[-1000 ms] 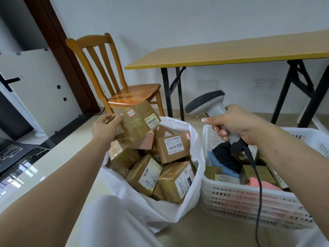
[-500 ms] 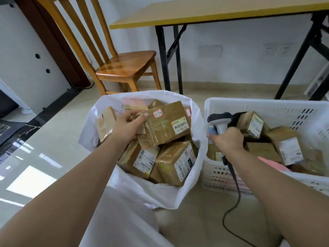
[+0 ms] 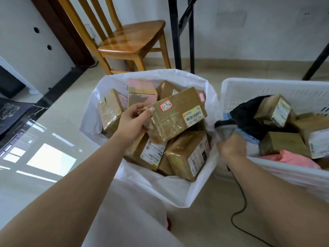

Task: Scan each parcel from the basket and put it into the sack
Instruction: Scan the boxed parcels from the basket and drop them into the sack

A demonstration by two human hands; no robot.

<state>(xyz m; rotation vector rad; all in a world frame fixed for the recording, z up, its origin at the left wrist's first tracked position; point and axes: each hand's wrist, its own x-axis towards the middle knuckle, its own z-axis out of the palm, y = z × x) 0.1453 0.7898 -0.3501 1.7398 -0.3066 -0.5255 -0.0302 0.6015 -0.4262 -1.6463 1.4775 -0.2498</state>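
Note:
My left hand (image 3: 132, 120) grips one end of a taped brown parcel (image 3: 178, 114) with a red-edged sticker and a barcode label. It hangs just over the open white sack (image 3: 199, 189), which holds several brown boxes. My right hand (image 3: 231, 147) grips the handle of the grey barcode scanner (image 3: 224, 126), low at the left edge of the white plastic basket (image 3: 249, 90). The basket holds several more boxes, a dark bag and a pink soft parcel (image 3: 293, 158).
A wooden chair (image 3: 131, 41) stands behind the sack, beside black table legs (image 3: 173, 32). The scanner's black cable (image 3: 240, 216) trails over the tiled floor between sack and basket. A white panel and dark door frame stand at the left.
My left hand has lowered the parcel from chest height down over the sack. My right hand has dropped the scanner from up in front to the basket's left edge. The view tilted down.

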